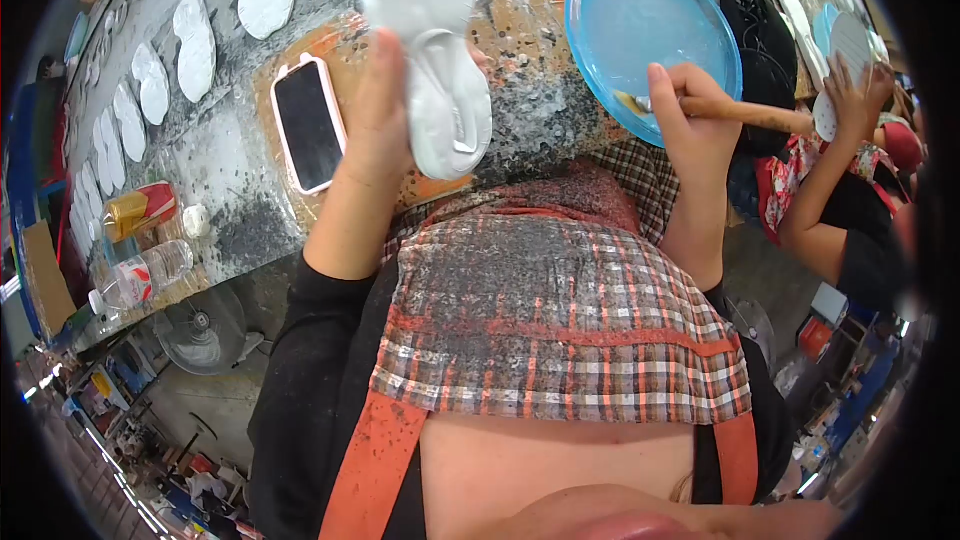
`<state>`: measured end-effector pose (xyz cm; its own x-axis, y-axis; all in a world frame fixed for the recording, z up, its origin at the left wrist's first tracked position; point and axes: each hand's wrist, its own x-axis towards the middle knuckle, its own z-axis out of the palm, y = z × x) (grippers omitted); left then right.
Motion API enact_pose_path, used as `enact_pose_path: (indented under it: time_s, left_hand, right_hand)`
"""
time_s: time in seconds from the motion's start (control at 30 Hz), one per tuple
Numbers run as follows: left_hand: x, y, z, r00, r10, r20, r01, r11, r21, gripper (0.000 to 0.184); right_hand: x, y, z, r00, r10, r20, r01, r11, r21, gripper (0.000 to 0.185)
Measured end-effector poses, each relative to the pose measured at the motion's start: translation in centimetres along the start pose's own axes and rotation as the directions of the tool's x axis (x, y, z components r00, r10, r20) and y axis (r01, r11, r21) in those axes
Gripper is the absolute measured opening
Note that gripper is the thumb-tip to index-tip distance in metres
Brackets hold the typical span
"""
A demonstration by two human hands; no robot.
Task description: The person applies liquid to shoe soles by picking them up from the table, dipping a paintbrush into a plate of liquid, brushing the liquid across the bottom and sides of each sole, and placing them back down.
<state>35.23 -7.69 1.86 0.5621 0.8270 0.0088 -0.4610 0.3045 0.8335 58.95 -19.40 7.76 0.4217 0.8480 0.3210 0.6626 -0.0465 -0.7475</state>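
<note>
My left hand (385, 115) grips a white shoe sole (450, 120), holding it upright above the table with the thumb along its near edge. A recessed outline shows on its lower half. My right hand (695, 120) is closed around the wooden handle of a brush (755, 115). The brush's bristles are at the near rim of a round blue basin (655, 40), which has pale residue inside. Whether the bristles touch the basin cannot be made out. More white soles (195, 45) lie in rows on the table to the left.
A phone in a pink case (308, 125) lies on the stained table (235, 180). A plastic bottle (145, 275) and a gold-and-red packet (140, 210) are near the left edge. At right, a co-worker's hands (850, 95) hold a white sole beside a dark bag (755, 40).
</note>
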Motion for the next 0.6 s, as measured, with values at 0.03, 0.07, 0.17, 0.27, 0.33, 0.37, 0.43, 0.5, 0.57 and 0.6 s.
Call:
enact_pose_path:
  time_s: [0.03,0.07,0.17,0.27,0.33,0.37,0.43,0.5,0.57,0.6]
  left_hand:
    - [-0.3,-0.2,0.4,0.999,-0.043,0.019,0.043,0.998,0.036,0.078]
    - [-0.4,-0.5,1.0,1.0,0.026,0.013,-0.028,0.987,0.158,0.077]
    - [-0.9,-1.3,2.0,0.982,0.101,0.159,-0.149,0.931,0.332,0.077]
    - [-0.9,-1.9,2.8,0.945,0.177,0.277,-0.28,0.876,0.394,0.07]
    - [-0.9,-1.9,3.5,0.92,0.231,0.316,-0.348,0.853,0.388,0.068]
    - [-1.0,-1.8,3.5,0.916,0.221,0.335,-0.349,0.85,0.394,0.066]
    - [-1.0,-1.7,3.8,0.903,0.255,0.345,-0.383,0.841,0.381,0.064]
    - [-1.0,-1.6,3.9,0.891,0.287,0.351,-0.414,0.83,0.373,0.062]
    - [-0.9,-1.5,3.8,0.86,0.32,0.397,-0.479,0.775,0.413,0.06]
    - [-0.9,-1.4,3.8,0.861,0.32,0.396,-0.478,0.775,0.413,0.06]
  right_hand:
    - [-0.1,-0.4,0.0,0.999,-0.002,0.04,0.001,1.0,0.024,0.023]
    - [0.0,-1.2,-0.2,0.996,-0.051,0.067,0.049,0.998,0.024,0.022]
    - [0.8,-2.4,-1.3,0.998,-0.045,0.054,0.018,0.908,0.419,0.014]
    - [2.2,-5.3,-1.2,0.949,-0.296,-0.11,0.309,0.798,0.518,0.015]
    - [3.4,-6.4,-1.3,0.805,-0.581,-0.116,0.587,0.754,0.295,0.016]
    - [3.4,-7.4,-2.2,0.799,-0.6,0.032,0.594,0.797,0.108,0.026]
    - [3.8,-6.5,-1.5,0.765,-0.644,-0.025,0.644,0.762,0.073,0.024]
    - [4.1,-6.1,-1.2,0.725,-0.684,-0.079,0.688,0.724,0.042,0.022]
    - [4.1,-6.1,-1.2,0.696,-0.713,-0.088,0.717,0.696,0.03,0.02]
    - [4.0,-6.2,-1.0,0.696,-0.713,-0.088,0.717,0.697,0.031,0.02]
